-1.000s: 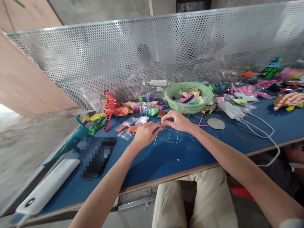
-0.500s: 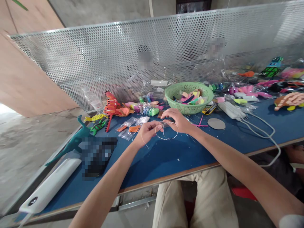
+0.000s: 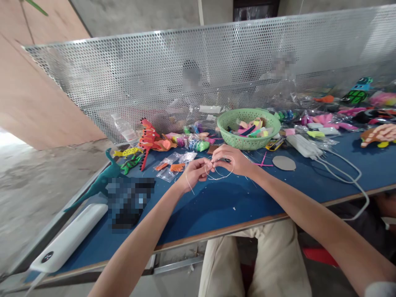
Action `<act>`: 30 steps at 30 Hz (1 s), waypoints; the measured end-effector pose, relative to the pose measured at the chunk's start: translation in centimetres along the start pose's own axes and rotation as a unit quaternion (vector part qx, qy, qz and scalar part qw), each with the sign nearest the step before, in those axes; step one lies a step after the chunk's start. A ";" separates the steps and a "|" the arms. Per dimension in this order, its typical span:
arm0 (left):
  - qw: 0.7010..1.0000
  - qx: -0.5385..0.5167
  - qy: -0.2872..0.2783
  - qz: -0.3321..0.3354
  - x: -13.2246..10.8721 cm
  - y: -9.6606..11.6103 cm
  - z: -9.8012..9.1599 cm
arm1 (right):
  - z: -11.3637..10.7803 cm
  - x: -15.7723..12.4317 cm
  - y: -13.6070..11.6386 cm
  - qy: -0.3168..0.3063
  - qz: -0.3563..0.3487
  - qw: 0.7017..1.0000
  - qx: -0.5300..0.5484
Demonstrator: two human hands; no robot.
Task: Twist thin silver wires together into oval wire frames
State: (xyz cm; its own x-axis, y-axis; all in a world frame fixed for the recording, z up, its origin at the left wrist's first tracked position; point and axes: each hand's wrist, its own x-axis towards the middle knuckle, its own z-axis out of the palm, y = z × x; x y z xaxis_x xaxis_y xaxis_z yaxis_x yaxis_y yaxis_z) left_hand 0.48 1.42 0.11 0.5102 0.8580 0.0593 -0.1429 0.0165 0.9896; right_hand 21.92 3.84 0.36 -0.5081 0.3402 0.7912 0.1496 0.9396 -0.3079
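A thin whitish wire (image 3: 222,178), bent into loops, hangs between my hands above the blue table. My left hand (image 3: 197,172) pinches it with thumb and forefinger, and a loose end curves down past that wrist. Fingertips of my right hand (image 3: 227,160) meet the left ones and are closed on the wire too; a small dark thing shows between the right fingers, too small to name. Left of my hands lie clear bags with orange pieces (image 3: 177,167). The green basket (image 3: 250,142) of colourful pieces stands just beyond my right hand.
A teal dinosaur figure (image 3: 103,175), a blurred dark object (image 3: 131,204) and a white power bank (image 3: 72,237) lie at left. Red and yellow figures stand behind them. At right are a grey disc (image 3: 284,163), a white charger (image 3: 303,146) with cables, and a perforated metal screen (image 3: 139,78) behind.
My right fingers have closed in against my left fingertips, and the wire loops have shifted slightly. The whole view has moved a little.
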 end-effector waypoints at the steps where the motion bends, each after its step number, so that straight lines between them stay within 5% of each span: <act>1: 1.000 0.004 0.004 0.004 0.0 0.0 0.0 | 0.0 0.0 0.1 0.006 0.000 1.000 -0.001; 11: 0.986 0.137 0.053 0.076 -0.1 0.3 -0.1 | 0.6 -0.4 0.2 0.042 0.072 0.996 -0.004; 17: 0.941 0.263 0.149 0.150 -0.2 -0.2 -0.3 | 1.4 0.2 -1.5 0.078 0.182 0.980 0.019; 25: 0.842 0.430 0.231 0.229 -0.5 -0.1 -0.3 | 2.6 0.7 -2.3 0.104 0.304 0.938 0.129; 27: 0.840 0.437 0.225 0.227 -0.4 -0.1 -0.3 | 2.3 0.7 -1.8 0.087 0.315 0.933 0.148; 30: 0.879 0.383 0.205 0.198 -0.1 -0.1 -0.3 | 1.6 0.7 -1.0 0.050 0.315 0.932 0.175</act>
State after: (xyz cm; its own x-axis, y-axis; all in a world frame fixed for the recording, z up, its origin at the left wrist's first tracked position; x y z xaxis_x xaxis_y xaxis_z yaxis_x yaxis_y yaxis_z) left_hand 0.22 1.52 -0.05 0.1781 0.8345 0.5213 0.4530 -0.5399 0.7095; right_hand 20.02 3.10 0.33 -0.3288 0.8377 0.4360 0.0973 0.4892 -0.8667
